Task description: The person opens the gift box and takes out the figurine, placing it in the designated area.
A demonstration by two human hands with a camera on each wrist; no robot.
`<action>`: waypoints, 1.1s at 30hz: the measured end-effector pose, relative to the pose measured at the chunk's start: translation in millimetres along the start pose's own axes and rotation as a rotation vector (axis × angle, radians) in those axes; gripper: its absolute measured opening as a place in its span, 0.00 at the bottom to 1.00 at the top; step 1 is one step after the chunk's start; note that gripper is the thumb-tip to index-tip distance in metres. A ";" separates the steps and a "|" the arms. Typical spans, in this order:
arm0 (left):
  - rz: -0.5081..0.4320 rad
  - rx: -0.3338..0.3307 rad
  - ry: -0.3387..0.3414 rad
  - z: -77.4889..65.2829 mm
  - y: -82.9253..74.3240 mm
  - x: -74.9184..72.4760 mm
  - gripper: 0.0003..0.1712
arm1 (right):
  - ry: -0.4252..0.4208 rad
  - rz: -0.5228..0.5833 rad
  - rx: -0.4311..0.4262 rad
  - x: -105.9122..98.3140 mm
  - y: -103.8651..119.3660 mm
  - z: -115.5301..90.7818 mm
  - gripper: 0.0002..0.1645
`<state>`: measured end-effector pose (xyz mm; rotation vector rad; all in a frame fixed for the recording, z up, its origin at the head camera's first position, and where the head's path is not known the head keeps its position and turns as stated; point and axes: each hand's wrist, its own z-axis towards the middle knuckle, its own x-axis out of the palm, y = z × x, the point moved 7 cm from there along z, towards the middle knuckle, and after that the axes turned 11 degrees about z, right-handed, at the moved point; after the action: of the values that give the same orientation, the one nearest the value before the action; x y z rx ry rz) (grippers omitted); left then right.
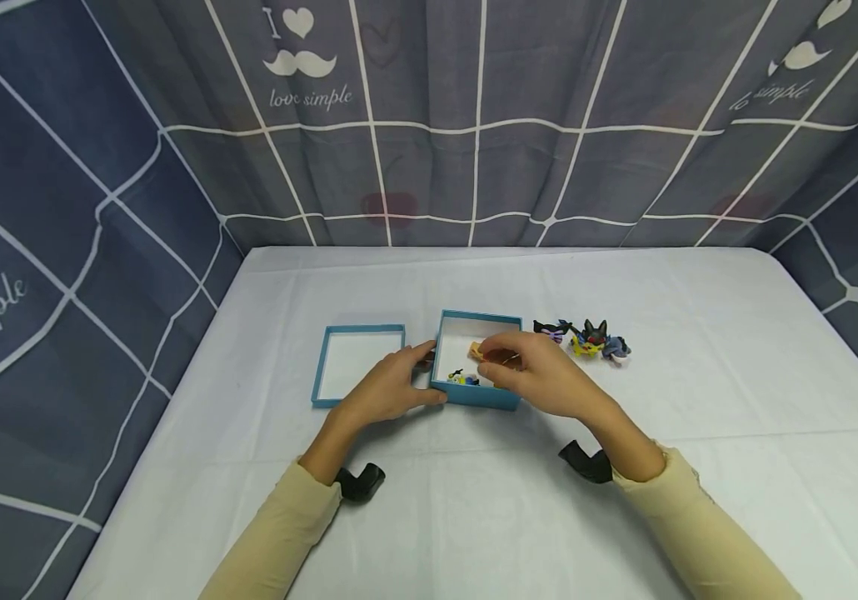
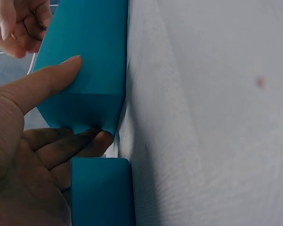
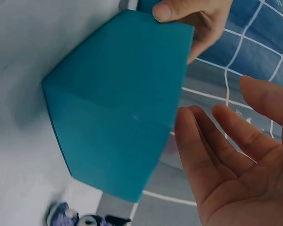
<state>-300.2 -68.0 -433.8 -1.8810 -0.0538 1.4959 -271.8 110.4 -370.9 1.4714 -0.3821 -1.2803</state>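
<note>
A blue box (image 1: pixel 483 397) with a white inside stands without a cover in the middle of the table. My left hand (image 1: pixel 391 385) grips its near left corner, thumb (image 2: pixel 61 77) on the front face and fingers along the left side. Over the box's right part is my right hand (image 1: pixel 537 371); in the right wrist view its fingers (image 3: pixel 193 155) are loosely bent beside the rim, thumb apart, with nothing between them. Inside the box lie a small yellow, white and blue toy figure (image 1: pixel 463 378) and an orange-tan piece (image 1: pixel 476 351), partly hidden by the right hand.
Left of the box lies a shallow blue lid (image 1: pixel 319 367), white inside up, close to the left fingers. Several small toy figures (image 1: pixel 590 340) sit in a cluster right of the box. A white cloth (image 1: pixel 429 508) covers the table; a grey checked curtain (image 1: pixel 429 175) hangs behind.
</note>
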 end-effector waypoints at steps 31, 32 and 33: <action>-0.024 0.008 0.010 0.0 0.7 0.9 0.49 | 0.299 -0.160 0.172 39.8 -24.3 38.2 0.18; -0.025 0.008 0.010 -0.1 0.7 0.8 0.49 | 0.301 -0.162 0.177 40.0 -24.9 38.0 0.20; -0.025 0.009 0.010 -0.1 0.6 0.8 0.49 | 0.302 -0.161 0.181 40.1 -25.5 37.9 0.21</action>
<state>-300.1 -68.1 -434.8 -1.8740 -0.0652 1.4669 -299.2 68.7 -405.7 1.8503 -0.1847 -1.1467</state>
